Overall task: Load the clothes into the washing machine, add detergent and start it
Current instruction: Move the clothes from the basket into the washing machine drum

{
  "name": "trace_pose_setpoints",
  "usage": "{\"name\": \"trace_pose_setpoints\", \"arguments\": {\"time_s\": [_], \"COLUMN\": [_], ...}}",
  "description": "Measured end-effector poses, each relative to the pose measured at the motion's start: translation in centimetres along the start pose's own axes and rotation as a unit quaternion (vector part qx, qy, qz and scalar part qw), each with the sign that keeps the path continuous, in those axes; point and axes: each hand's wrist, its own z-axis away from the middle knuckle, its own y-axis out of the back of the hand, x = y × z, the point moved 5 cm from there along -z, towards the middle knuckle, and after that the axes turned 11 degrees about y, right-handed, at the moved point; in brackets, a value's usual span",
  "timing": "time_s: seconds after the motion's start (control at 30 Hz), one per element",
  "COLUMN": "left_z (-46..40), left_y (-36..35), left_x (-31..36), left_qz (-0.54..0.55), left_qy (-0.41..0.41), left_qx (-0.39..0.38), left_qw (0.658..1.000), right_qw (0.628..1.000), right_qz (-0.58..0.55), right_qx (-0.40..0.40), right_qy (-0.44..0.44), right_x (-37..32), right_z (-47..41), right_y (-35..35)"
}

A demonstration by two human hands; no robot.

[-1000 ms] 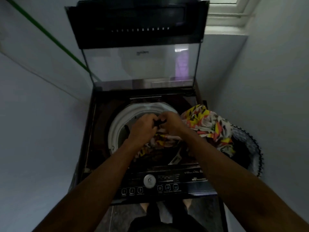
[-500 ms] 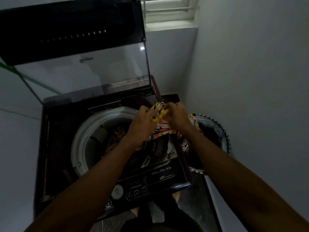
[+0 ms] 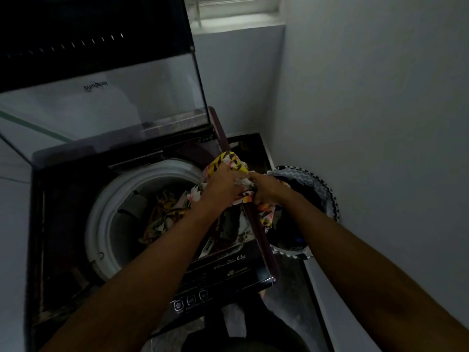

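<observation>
Left hand [image 3: 223,185] and right hand [image 3: 266,190], both clenched on the patterned garment [image 3: 229,161], bunched over the washer's right edge, between drum [image 3: 106,212] and zigzag laundry basket [image 3: 327,191]. Better done by lifting the trailing cloth free of the basket rim, swinging left, releasing over the drum. Open lid [image 3: 101,102] upright behind; wall [image 3: 380,123] close on the right; freest room leftward.

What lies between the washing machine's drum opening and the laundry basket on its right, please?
In the head view, the machine's dark right top edge lies between the drum and the basket, with the patterned cloth that both hands grip draped across it.
</observation>
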Motion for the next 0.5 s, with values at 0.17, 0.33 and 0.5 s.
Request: {"name": "trace_pose_setpoints", "arguments": {"time_s": [0.17,0.33,0.5], "left_z": [0.6,0.8,1.4], "left_y": [0.3,1.2,3.7], "left_x": [1.1,0.5,-0.5], "left_qz": [0.073,0.065,0.072], "left_qy": [-0.022,-0.026,-0.014], "left_qx": [0.042,0.080,0.111], "left_qw": [0.996,0.994,0.991], "right_qw": [0.994,0.967,0.941], "right_qz": [-0.033,-0.106,-0.127], "right_qx": [0.101,0.225,0.310], "right_qy": [0.038,0.048,0.054], "right_x": [0.0,-0.8,-3.0], "right_z": [-0.7,-1.0,-1.4], "right_y": [0.2,0.7,2.2]}}
